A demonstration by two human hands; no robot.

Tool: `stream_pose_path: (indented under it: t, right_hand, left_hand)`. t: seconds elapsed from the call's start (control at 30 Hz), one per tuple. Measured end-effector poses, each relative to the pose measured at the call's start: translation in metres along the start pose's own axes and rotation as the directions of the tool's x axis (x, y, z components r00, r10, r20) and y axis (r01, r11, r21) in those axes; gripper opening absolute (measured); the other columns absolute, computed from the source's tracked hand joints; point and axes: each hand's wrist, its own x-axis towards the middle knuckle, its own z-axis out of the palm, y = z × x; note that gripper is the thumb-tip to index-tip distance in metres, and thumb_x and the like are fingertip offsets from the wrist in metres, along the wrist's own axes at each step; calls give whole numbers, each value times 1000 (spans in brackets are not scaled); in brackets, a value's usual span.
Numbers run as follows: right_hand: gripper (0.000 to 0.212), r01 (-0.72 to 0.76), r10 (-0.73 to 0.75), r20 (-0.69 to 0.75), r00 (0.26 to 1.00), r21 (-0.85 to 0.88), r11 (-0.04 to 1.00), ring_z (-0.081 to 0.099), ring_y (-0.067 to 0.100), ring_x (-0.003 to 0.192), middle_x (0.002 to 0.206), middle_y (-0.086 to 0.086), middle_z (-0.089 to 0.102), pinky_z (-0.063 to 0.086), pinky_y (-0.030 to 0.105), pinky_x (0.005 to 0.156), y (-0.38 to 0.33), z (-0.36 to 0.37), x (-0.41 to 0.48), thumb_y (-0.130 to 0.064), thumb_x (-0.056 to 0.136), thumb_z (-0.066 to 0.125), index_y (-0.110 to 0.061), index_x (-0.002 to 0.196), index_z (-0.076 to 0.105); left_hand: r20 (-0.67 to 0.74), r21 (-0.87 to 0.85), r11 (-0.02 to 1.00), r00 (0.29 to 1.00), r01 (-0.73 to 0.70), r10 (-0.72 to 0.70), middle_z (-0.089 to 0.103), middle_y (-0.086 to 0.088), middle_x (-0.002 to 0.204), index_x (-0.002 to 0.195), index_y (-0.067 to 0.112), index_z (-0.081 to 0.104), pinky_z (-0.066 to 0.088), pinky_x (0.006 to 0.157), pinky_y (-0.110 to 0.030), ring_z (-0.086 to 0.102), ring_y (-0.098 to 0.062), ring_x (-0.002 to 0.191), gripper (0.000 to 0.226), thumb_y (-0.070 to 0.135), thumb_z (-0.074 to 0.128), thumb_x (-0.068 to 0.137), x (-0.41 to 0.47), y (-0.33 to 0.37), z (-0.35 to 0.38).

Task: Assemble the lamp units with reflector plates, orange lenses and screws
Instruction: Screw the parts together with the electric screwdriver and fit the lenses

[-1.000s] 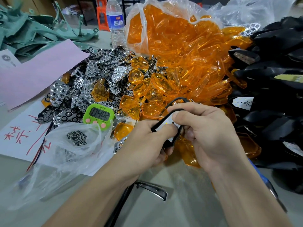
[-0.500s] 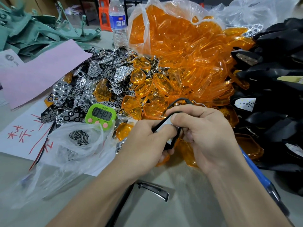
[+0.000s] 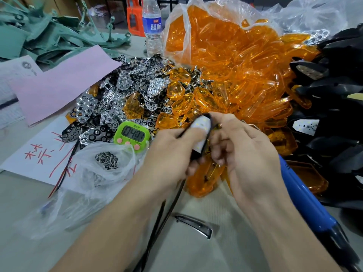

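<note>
Hands are gripping one lamp unit (image 3: 202,132): left hand (image 3: 172,152) is pinching its left edge, right hand (image 3: 243,150) is clasping its right side, lenses (image 3: 225,75) beyond.

The room is bright, with soft light from above. Shadows are small and pale; a faint one sits under the clear bag of screws (image 3: 107,162). The shiny reflector plates (image 3: 121,99) flash white spots of glare, and the orange lenses (image 3: 231,61) glow and sparkle. The left hand (image 3: 167,154) and right hand (image 3: 247,154) look a bit smeared and blurry. The green timer (image 3: 133,136) is sharp enough to read. Things bend and stretch near the edges and corners
</note>
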Motion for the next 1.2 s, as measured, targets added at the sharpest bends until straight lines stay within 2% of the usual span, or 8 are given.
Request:
stream_pose_path:
  t: [0.07,0.17,0.27,0.37,0.6,0.73,0.9,1.2]
  right_hand:
    - [24,126,-132,-4,991,-263,956,56,9,58,71,0,66,42,21,51,8,1,-2,-16,101,58,-29,98,77]
    - [23,335,-238,238,942,-728,598,61,3,84,84,-13,70,43,13,72,21,16,-9,-14,96,61,-32,92,75]
    - [24,514,-147,494,857,-840,172,50,14,118,118,-12,67,25,30,97,37,35,-17,-33,98,54,-30,117,69]
    - [42,513,-47,511,858,-857,41,46,22,125,129,-5,59,15,36,109,43,39,-21,-43,100,48,-25,137,55]
    - [24,295,-58,332,941,-728,619,56,0,79,85,-16,61,43,17,66,17,17,-11,-9,91,70,-30,89,59]
    - [24,105,-51,251,967,-207,973,67,13,70,81,-4,70,56,25,60,-18,-17,-2,6,91,64,-17,85,69]
    - [41,60,-19,305,952,-124,990,52,20,59,74,7,61,47,25,53,-23,-27,0,18,86,64,-13,113,63]
    - [41,293,-249,164,955,-364,884,72,9,71,78,-10,76,57,23,64,-6,-12,0,4,74,83,-33,86,73]
  left_hand:
    - [-83,-72,997,997,3,-8,62,-4,58,77,13,66,27,34,-18,41,-12,38,30,29,55,100,8,7,-19]
    - [-179,-224,974,984,-15,-26,61,-6,60,72,13,67,27,33,-19,41,-12,39,37,29,53,102,14,12,-44]
    - [-202,-260,965,979,-20,-34,61,-8,60,59,18,69,27,32,-19,40,-13,39,46,29,55,101,17,11,-48]
    - [-174,-235,972,985,-23,-18,61,-8,61,57,18,71,28,32,-20,41,-13,39,48,29,54,101,19,8,-48]
    - [-200,-161,987,980,-8,-24,62,-10,61,74,10,68,27,34,-19,42,-15,37,34,29,56,100,22,5,-39]
    - [-134,-106,994,991,2,-16,63,-11,61,75,9,65,25,36,-21,41,-17,38,29,26,57,97,16,3,-26]
    - [-71,-1,1000,997,31,-31,55,-5,52,58,20,64,27,38,-19,42,-18,38,36,29,64,93,11,-3,-4]
    - [-14,-107,993,998,55,-57,57,-9,52,56,18,72,35,35,-22,50,-18,37,41,27,61,95,3,-2,5]
